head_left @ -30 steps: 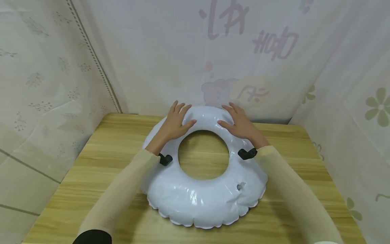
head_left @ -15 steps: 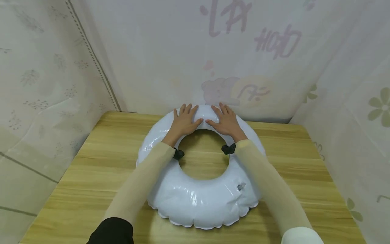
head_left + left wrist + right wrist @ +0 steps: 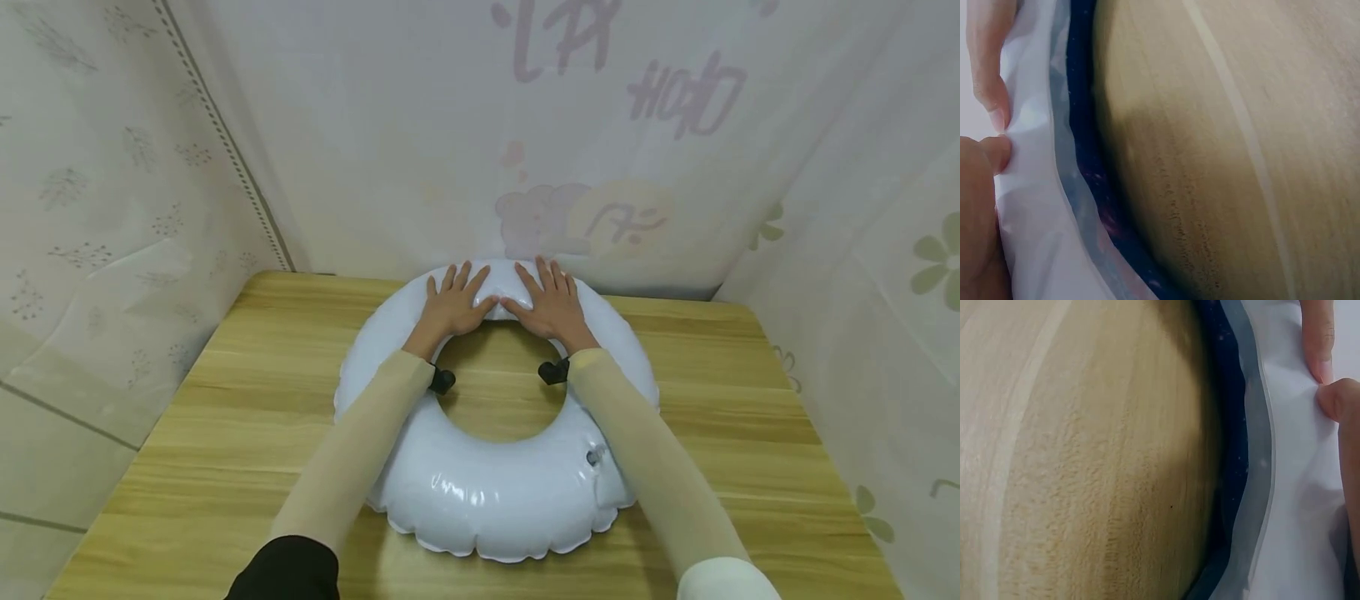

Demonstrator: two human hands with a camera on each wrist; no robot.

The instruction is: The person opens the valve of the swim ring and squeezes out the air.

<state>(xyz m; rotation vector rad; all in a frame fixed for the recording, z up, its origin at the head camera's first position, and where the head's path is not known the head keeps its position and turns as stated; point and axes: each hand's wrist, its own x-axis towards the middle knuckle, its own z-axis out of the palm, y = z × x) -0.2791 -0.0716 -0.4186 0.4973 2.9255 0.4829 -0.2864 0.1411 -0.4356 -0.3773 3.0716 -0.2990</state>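
Observation:
A white inflatable swim ring point(image 3: 480, 500) lies flat, its valve point(image 3: 594, 456) at the front right. My left hand point(image 3: 453, 307) presses on the ring's far side, left of centre, fingers spread and pointing away. Beside it my right hand point(image 3: 551, 304) presses the same stretch of vinyl, fingers spread too. The thumbs almost meet near the inner edge, and the vinyl dips between them. In the left wrist view the thumb tips press the white vinyl point(image 3: 1035, 206). A clear seam and a dark blue underside point(image 3: 1235, 425) show along the hole in the right wrist view.
The ring rests on a wood-grain table point(image 3: 247, 400), whose bare top also shows through the hole. A printed curtain point(image 3: 390, 150) hangs right behind the table's far edge, with more patterned cloth on the left and right sides.
Both hands have come inward from the sides of the far rim and down onto it, thumbs drawing together. The vinyl between them now dips, and the front of the ring looks fuller and smoother.

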